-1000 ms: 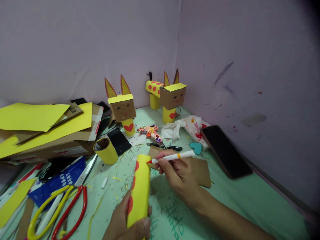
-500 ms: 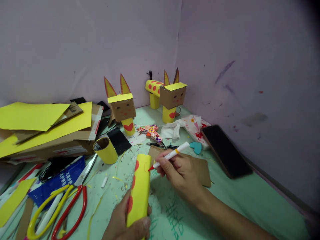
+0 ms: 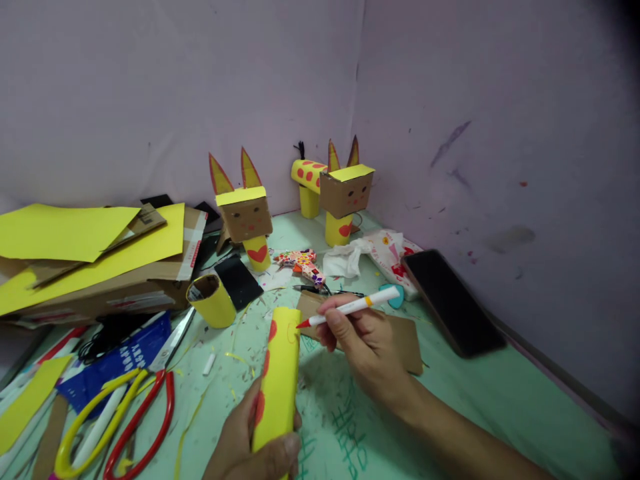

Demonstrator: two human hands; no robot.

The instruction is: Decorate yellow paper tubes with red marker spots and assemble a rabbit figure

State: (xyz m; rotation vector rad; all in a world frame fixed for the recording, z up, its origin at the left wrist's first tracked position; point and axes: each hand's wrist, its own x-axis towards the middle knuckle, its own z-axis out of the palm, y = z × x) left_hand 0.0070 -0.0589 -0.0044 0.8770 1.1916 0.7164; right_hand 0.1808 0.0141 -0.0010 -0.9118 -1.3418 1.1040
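Note:
My left hand (image 3: 257, 437) is wrapped round the lower end of a long yellow paper-covered tube (image 3: 280, 380). Red spots run down the tube's left side, and a faint outline shows near its top. Between the fingertips of my right hand (image 3: 363, 340) is a white marker (image 3: 357, 305) with an orange band. Its red tip points left and meets the tube's upper right part, at the outline. Under my right hand lies a flat piece of brown cardboard (image 3: 407, 343). A short yellow tube (image 3: 213, 303) stands to the left, beside a black piece of card (image 3: 239, 283).
Two cardboard animals with pointed ears, one nearer (image 3: 246, 217) and one farther (image 3: 347, 192), stand at the back. Scissors (image 3: 143, 400) lie at left, below a cardboard box (image 3: 145, 287) topped with yellow paper (image 3: 65, 230). A phone (image 3: 453, 303) rests by the right wall.
The marker has tilted flatter, its back end swinging right and its tip rising slightly along the outline. My left hand and the yellow tube stay nearly still.

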